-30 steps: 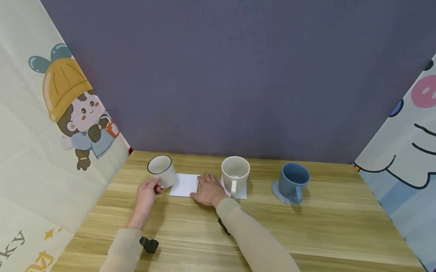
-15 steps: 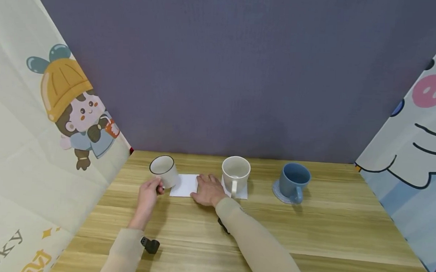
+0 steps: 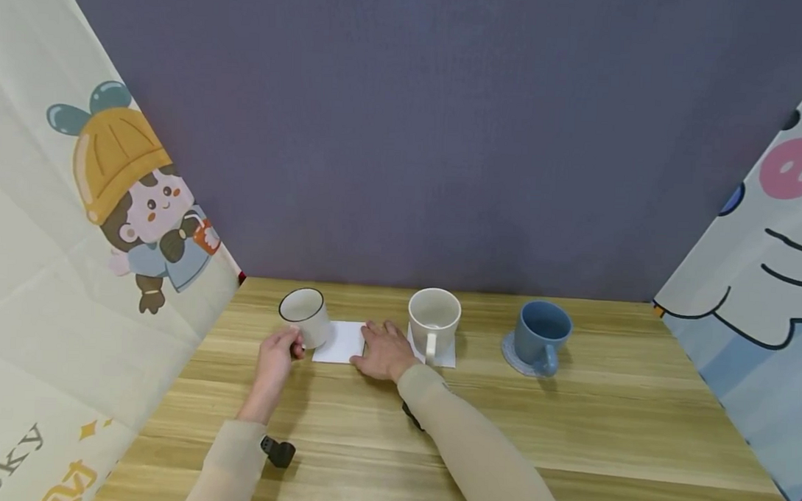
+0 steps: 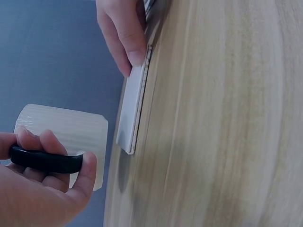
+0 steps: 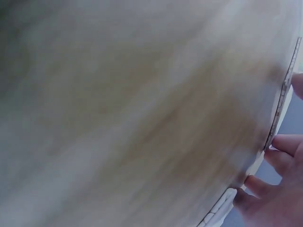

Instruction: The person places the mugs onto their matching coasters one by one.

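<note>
My left hand [image 3: 278, 352] grips a white mug [image 3: 311, 325] with a dark rim by its black handle [image 4: 46, 160]. In the left wrist view a gap shows between this ribbed mug and the table, so it is held up. Just right of the mug lies a white square coaster [image 3: 342, 344]. My right hand [image 3: 386, 351] rests at the coaster's right edge, fingers spread and fingertips touching it. The right wrist view catches those fingers [image 5: 263, 187] along the edges of thin boards. Close beyond this hand a second white mug [image 3: 434, 318] stands on another white coaster [image 3: 447, 355].
Farther right a blue mug [image 3: 542, 331] stands on a round grey-blue coaster [image 3: 511, 356]. The wooden table [image 3: 607, 427] ends against a dark grey-blue backdrop [image 3: 405, 133]. Printed curtains [image 3: 36, 267] flank the table on both sides.
My left hand and the dark-rimmed mug have shifted slightly right, toward the white square coaster. The right hand has stayed in place.
</note>
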The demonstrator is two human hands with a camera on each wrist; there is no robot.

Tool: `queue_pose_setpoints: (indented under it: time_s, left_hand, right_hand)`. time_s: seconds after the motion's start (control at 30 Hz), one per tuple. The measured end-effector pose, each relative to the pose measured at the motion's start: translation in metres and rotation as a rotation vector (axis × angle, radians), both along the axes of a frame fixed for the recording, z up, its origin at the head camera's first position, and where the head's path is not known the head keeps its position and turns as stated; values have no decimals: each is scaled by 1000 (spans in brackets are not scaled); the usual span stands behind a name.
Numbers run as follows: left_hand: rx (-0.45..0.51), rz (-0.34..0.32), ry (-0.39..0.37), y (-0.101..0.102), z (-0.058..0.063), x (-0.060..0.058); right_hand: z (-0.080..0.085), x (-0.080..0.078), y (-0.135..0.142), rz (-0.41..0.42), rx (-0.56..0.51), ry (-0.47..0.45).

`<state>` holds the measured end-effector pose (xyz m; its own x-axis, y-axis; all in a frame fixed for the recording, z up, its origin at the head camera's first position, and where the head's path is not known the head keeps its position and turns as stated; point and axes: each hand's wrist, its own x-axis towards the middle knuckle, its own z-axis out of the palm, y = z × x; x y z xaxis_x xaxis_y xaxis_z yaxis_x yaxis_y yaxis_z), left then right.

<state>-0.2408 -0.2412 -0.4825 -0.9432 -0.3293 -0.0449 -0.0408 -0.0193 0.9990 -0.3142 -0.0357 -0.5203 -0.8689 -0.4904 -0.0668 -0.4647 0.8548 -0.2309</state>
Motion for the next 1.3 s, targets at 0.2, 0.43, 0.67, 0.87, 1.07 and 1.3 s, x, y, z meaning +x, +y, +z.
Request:
queue_pose_setpoints:
  time_s: [0.2, 0.43, 0.67, 0.87, 1.07, 1.3]
  left_hand:
    - [-33, 0, 2, 2, -2, -1]
    - [-38, -12, 6, 5, -3, -1]
    - [-8, -29, 1, 11, -5, -1]
    - [6, -28, 8, 20, -13, -4]
    - [-8, -52, 5, 27, -14, -5]
    - [-89, -74, -10, 32, -18, -3]
  right_hand:
    - [3, 0, 2, 16, -27, 31]
    - [1, 0, 3, 24, -27, 20]
    - [2, 1, 3, 11, -27, 2]
    - [1, -1, 3, 8, -39, -8]
    - [1, -3, 3, 2, -43, -8]
    - [0, -2, 3, 11, -51, 7]
